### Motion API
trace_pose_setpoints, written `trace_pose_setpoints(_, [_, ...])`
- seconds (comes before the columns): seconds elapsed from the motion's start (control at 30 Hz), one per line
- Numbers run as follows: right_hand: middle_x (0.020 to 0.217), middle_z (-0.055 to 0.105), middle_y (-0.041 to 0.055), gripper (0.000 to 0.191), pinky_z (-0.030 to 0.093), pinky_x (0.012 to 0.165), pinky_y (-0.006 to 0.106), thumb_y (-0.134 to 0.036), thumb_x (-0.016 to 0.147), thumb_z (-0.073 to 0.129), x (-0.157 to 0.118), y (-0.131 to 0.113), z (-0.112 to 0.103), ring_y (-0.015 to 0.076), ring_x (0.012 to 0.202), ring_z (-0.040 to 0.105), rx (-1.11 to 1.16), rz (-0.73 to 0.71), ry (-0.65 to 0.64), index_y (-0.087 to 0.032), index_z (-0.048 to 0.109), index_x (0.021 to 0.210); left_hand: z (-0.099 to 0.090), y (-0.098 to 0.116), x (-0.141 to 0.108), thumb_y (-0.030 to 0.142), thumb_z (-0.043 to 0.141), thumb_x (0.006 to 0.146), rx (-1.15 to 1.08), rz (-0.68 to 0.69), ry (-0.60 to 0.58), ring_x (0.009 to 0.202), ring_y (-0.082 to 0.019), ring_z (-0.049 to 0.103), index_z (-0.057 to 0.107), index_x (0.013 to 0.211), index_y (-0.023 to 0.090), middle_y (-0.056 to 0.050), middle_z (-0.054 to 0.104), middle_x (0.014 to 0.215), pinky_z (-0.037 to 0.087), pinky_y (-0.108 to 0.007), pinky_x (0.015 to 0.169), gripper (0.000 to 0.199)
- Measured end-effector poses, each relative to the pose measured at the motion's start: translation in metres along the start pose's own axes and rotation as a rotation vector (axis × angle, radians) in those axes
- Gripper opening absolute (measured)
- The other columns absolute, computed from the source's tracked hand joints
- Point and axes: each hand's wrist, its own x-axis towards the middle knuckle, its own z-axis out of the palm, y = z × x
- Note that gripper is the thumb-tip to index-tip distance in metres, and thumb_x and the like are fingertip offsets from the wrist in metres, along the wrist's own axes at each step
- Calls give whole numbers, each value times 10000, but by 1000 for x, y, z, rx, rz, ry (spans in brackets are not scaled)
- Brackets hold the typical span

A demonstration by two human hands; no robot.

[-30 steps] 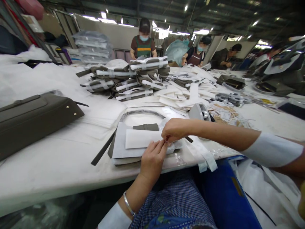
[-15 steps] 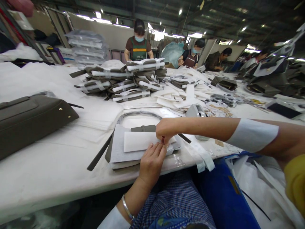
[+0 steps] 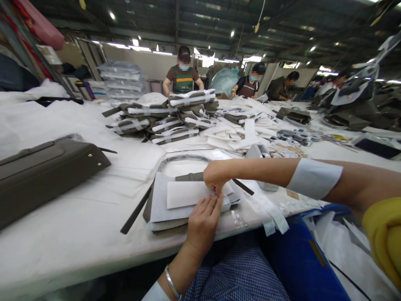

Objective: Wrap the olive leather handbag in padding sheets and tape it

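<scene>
A dark grey-brown bag part (image 3: 191,177) lies on the white table under a pale grey sheet (image 3: 160,196). On top of that sheet rests a white foam strip (image 3: 183,194). My left hand (image 3: 205,215) lies on the right part of the bundle, its fingers flat and side by side. Against its fingertips, my right hand (image 3: 217,174) is bent down with its fingers pinched at the strip's right end; what is between them is too small to make out. A dark strap (image 3: 136,211) sticks out at the left.
A tape dispenser (image 3: 263,179) stands behind my right forearm. Wrapped bag parts (image 3: 166,124) are piled at the back. A finished-looking bag (image 3: 53,171) lies left. A blue bin (image 3: 300,259) is at the lower right. People work across the table.
The whole view has shifted, so the table and bundle appear slightly lower and further right. Both hands remain at the strip's right end, with barely any change in their pose.
</scene>
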Motion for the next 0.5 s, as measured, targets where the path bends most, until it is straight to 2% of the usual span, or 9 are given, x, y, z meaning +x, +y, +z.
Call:
trace_pose_setpoints(0.13, [680, 704, 8, 315, 247, 585, 269, -507, 665, 772, -1, 9, 5, 132, 573, 492, -7, 34, 83, -221, 776, 799, 1, 0, 0, 112, 435, 965, 2, -9, -18, 1139, -225, 643, 549, 1343, 154, -70, 660, 1279, 547, -378, 981, 397])
trace_pose_setpoints(0.27, [668, 702, 24, 459, 235, 592, 269, -620, 619, 779, 1, 29, 11, 137, 570, 492, 78, 79, 166, -184, 743, 755, 1, 1, -1, 129, 480, 956, -1, -12, -21, 1149, -236, 640, 610, 1260, 151, -88, 664, 1268, 554, -392, 978, 331])
trace_pose_setpoints(0.43, [620, 667, -26, 509, 252, 572, 251, -676, 562, 784, 9, 55, 28, 108, 522, 467, 224, 122, 189, -206, 719, 747, 4, 1, -2, 138, 538, 939, 5, -13, 6, 1132, -237, 651, 646, 1196, 154, -89, 674, 1250, 565, -396, 962, 279])
trace_pose_setpoints(0.5, [617, 660, -48, 488, 274, 556, 242, -654, 546, 797, 11, 64, 37, 99, 515, 467, 349, 142, 231, -216, 717, 746, 5, 1, -2, 137, 555, 931, 10, -19, 23, 1125, -238, 655, 651, 1188, 160, -86, 681, 1237, 568, -396, 954, 275])
